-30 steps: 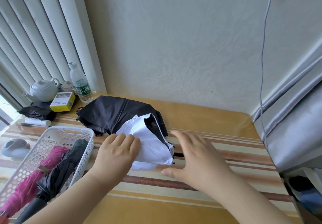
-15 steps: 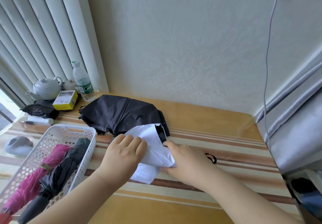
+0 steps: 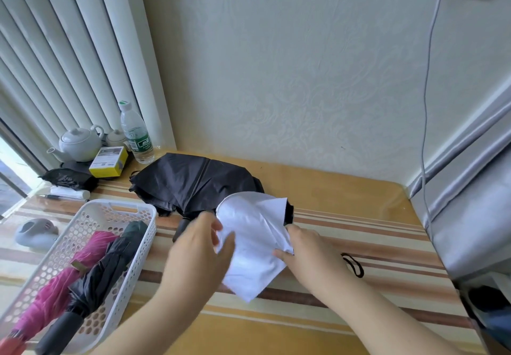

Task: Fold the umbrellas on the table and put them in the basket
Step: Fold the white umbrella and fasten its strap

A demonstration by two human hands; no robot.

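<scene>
Head view: both hands work on a white umbrella [image 3: 251, 247] lying on the striped bench [image 3: 345, 296], near its middle. The left hand [image 3: 197, 247] holds the canopy's left edge, thumb over the fabric and fingers curled at its side. The right hand [image 3: 307, 252] pinches the right edge of the white cloth between thumb and fingers. The canopy is bunched and creased, its lower corner hanging toward the front of the bench. A black wrist loop [image 3: 352, 265] lies on the bench just right of the right hand.

Behind the white umbrella, touching it, a black umbrella [image 3: 190, 182] lies loosely spread on the bench, its handle [image 3: 181, 229] poking out near the left hand.

At the left, a white perforated basket [image 3: 91, 219] holds two folded umbrellas side by side: a pink one [image 3: 63, 285] and a dark one [image 3: 102, 274].

Farther back left stand a teapot [image 3: 78, 143], a water bottle [image 3: 135, 133] and a yellow box [image 3: 109, 161]. A cable [image 3: 427, 78] hangs down the wall on the right.
</scene>
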